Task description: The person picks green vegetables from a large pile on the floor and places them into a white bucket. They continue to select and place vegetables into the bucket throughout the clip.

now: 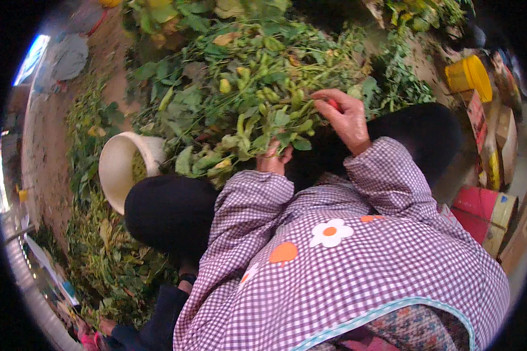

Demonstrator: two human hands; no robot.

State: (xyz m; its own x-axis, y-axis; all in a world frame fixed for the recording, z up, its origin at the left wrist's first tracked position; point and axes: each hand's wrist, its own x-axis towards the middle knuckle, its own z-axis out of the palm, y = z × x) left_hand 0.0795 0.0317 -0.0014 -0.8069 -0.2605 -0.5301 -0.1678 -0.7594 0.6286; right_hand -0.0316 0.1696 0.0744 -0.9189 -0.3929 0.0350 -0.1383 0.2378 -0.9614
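Note:
Bean plants with green pods [263, 94] lie in a thick heap in front of me. My left hand [274, 158] is among the stems at the heap's near edge, closed around a leafy, pod-bearing plant, its fingers partly hidden by leaves. My right hand [344, 116] is raised at the right end of that plant, thumb and fingertips pinched at a stem. Something small and red [333, 104] shows within the right hand; what it is cannot be told. A white plastic bucket [129, 169], tilted towards the left, stands beside my left knee with green pods [138, 166] inside.
More cut plants [110, 250] cover the ground at the left. A yellow bucket [467, 79] lies tilted at the upper right, above cardboard boxes [505, 145] and a red box [476, 210]. Another person's hand [107, 325] and dark sleeve show at the lower left.

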